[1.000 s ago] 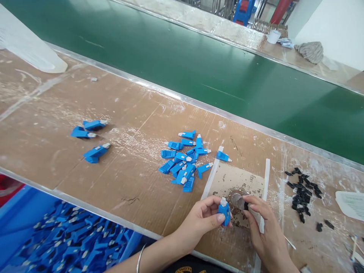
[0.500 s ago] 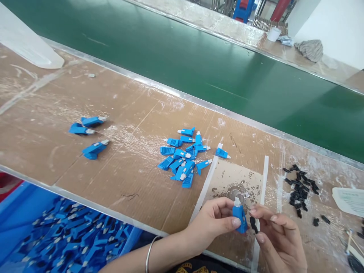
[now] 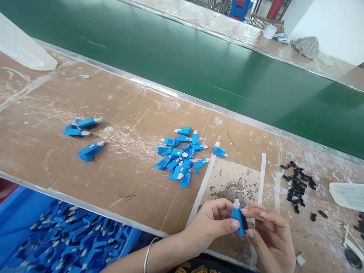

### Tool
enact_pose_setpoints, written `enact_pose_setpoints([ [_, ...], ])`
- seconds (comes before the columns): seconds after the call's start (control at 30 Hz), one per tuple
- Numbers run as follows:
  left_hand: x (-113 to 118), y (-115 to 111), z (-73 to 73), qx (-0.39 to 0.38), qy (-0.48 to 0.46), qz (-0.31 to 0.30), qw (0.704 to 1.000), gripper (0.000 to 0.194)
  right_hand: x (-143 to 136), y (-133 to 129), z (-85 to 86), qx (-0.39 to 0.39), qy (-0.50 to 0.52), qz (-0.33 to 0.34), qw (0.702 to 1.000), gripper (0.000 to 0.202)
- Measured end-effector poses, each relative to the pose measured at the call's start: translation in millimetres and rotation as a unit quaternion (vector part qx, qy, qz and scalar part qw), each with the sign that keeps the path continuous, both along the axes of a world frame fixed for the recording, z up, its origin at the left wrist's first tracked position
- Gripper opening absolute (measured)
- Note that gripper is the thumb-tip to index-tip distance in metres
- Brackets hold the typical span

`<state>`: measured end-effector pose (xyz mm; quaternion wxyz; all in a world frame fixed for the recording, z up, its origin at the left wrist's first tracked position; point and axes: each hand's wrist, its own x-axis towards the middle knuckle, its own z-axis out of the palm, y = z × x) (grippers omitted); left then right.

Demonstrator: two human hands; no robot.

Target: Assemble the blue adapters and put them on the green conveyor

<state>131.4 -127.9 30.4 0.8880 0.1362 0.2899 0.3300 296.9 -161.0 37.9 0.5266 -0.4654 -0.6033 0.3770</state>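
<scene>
Between the thumb and fingers of my left hand (image 3: 217, 222) is a blue plastic part (image 3: 236, 218), held upright with its pale tip at the top. My right hand (image 3: 267, 231) pinches a small black plastic piece (image 3: 243, 222) against the right side of that blue part. Both hands are closed and close together over a pale sheet (image 3: 233, 170) taped to the bench. A pile of similar blue parts (image 3: 182, 155) lies to the left of the hands. Loose black pieces (image 3: 297, 185) are heaped to the right.
A blue bin (image 3: 71, 239) full of blue parts sits below the bench edge at lower left. Three blue parts (image 3: 88, 151) lie apart on the left. A green conveyor belt (image 3: 170, 64) runs behind the bench. Cotton swabs (image 3: 347, 235) lie at far right.
My right hand has moved left, bringing the black piece from a small gap away to touching the blue part's side. The left hand keeps its grip. The view has shifted slightly.
</scene>
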Motion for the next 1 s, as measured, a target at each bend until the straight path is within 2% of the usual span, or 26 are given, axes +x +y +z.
enact_pose_setpoints([
  [0.13, -1, 0, -0.6, 0.001, 0.017, 0.004, 1.000, 0.043, 10, -7, -5.5, 0.050, -0.169, 0.028, 0.984, 0.034],
  [0.23, -2, -1, 1.9, -0.002, 0.038, 0.010, 0.999, 0.043, 6, -13, -5.9, 0.135, -0.316, 0.045, 0.938, 0.044],
  [0.3, -3, -1, 4.7, -0.006, 0.054, 0.012, 0.998, 0.043, -2, -19, -7.8, 0.170, -0.375, 0.027, 0.911, 0.048],
  [0.37, -3, -1, 7.5, -0.007, 0.062, 0.013, 0.998, 0.043, -11, -26, -12.0, 0.174, -0.407, -0.010, 0.897, 0.050],
  [0.47, -2, 0, 9.1, 0.012, 0.072, 0.006, 0.997, 0.044, -20, -36, -18.9, 0.161, -0.417, -0.047, 0.893, 0.054],
  [0.57, -1, -1, 4.9, 0.035, 0.084, -0.011, 0.996, 0.044, -17, -37, -19.9, 0.161, -0.394, -0.010, 0.905, 0.054],
  [0.63, -3, -4, -0.1, 0.046, 0.079, -0.024, 0.996, 0.044, -5, -28, -16.6, 0.150, -0.361, 0.027, 0.920, 0.050],
  [0.7, -12, -7, -3.7, 0.069, 0.072, -0.039, 0.994, 0.043, 17, -11, -12.3, 0.122, -0.352, 0.028, 0.928, 0.045],
  [0.73, -19, -9, -4.1, 0.089, 0.076, -0.042, 0.992, 0.043, 32, 1, -10.6, 0.107, -0.366, 0.008, 0.925, 0.041],
  [0.8, -41, -9, -0.9, 0.136, 0.141, -0.012, 0.981, 0.042, 69, 26, -9.5, 0.086, -0.445, -0.081, 0.888, 0.031],
  [0.83, -54, -8, 2.5, 0.159, 0.209, 0.025, 0.965, 0.041, 88, 39, -10.3, 0.080, -0.488, -0.143, 0.857, 0.028],
  [0.87, -70, -5, 6.4, 0.180, 0.295, 0.073, 0.935, 0.038, 106, 50, -12.1, 0.078, -0.536, -0.177, 0.822, 0.031],
  [0.9, -86, -1, 10.5, 0.198, 0.396, 0.125, 0.888, 0.034, 123, 60, -14.6, 0.082, -0.579, -0.169, 0.794, 0.036],
  [0.93, -104, 4, 14.0, 0.214, 0.500, 0.166, 0.822, 0.031, 137, 68, -17.8, 0.085, -0.586, -0.147, 0.793, 0.039],
  [1.0, -140, 19, 17.3, 0.238, 0.690, 0.203, 0.653, 0.028, 156, 78, -25.1, 0.097, -0.593, -0.109, 0.792, 0.040],
])
